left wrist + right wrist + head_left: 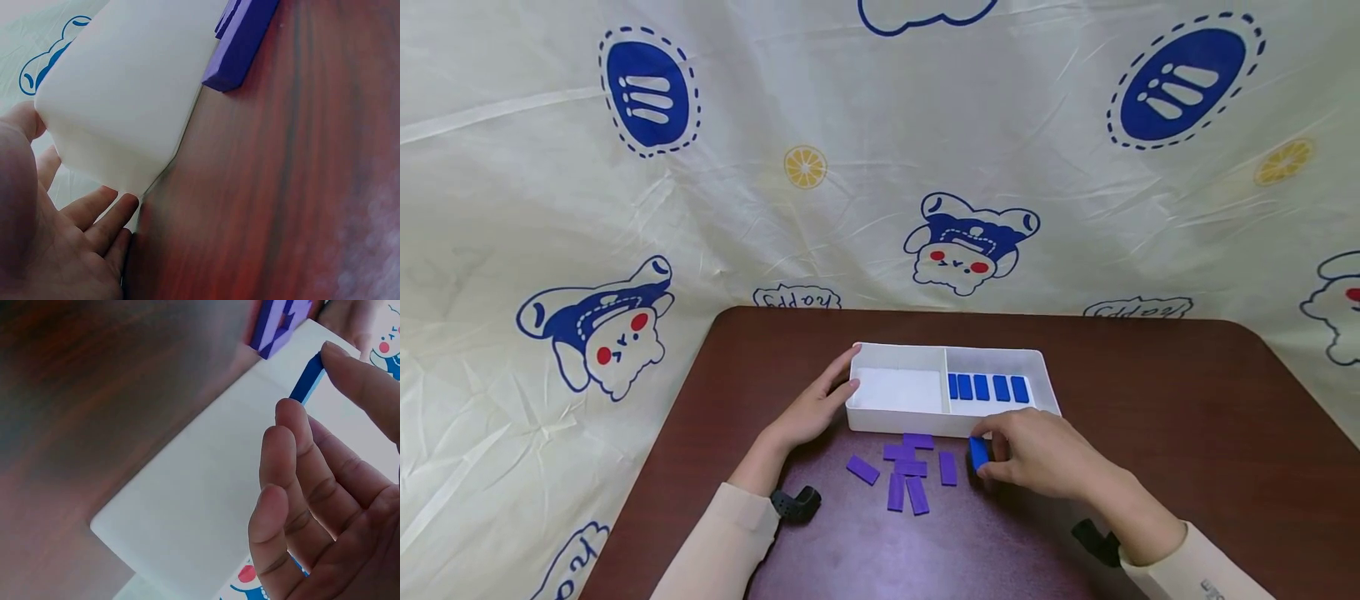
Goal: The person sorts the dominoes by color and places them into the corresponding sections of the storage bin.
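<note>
A white two-compartment box stands on the table, with several blue blocks in a row in its right compartment. My right hand pinches another blue block between thumb and fingertips, just in front of the box's right half; the right wrist view shows this blue block held by its two ends. At the box's left end, my left hand touches the wall and rim with extended fingers. Between the hands, several purple blocks lie loosely on the table, some overlapping.
The dark brown table has rounded far corners. Behind it hangs a pale printed sheet with cartoon figures and blue ovals. Dark bands circle both wrists.
</note>
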A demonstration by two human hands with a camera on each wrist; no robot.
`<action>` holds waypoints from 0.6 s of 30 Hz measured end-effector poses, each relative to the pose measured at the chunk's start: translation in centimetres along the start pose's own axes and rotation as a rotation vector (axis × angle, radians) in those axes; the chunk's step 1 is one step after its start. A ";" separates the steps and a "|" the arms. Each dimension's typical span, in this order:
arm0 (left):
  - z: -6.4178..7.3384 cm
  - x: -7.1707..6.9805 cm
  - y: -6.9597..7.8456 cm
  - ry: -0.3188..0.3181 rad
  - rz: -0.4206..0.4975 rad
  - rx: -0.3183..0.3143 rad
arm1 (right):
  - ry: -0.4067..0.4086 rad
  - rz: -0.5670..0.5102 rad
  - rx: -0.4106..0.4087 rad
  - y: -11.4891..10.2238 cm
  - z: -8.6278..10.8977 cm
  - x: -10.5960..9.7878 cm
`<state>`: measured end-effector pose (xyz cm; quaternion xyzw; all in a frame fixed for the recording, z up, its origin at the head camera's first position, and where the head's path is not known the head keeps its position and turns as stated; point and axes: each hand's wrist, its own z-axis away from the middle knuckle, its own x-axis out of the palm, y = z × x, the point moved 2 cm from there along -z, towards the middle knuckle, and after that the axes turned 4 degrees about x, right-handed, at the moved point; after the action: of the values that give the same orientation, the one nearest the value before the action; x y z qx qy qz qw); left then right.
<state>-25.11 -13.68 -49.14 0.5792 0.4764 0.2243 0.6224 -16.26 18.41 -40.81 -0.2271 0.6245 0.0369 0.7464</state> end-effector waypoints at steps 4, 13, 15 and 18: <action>0.0 0.0 0.0 -0.001 0.008 0.003 | -0.003 -0.007 0.011 -0.1 0.0 -0.4; 0.1 0.1 0.1 0.006 0.005 -0.002 | 0.001 -0.006 0.016 -0.2 -0.1 -1.1; 0.0 0.1 0.0 0.006 0.006 -0.002 | 0.005 0.000 0.014 -0.2 -0.2 -1.3; 0.0 0.1 0.1 0.006 0.010 0.001 | 0.015 0.006 0.007 -0.3 -0.3 -1.5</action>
<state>-25.02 -13.56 -49.13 0.5812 0.4752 0.2291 0.6196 -16.73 18.40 -39.29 -0.2228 0.6309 0.0352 0.7423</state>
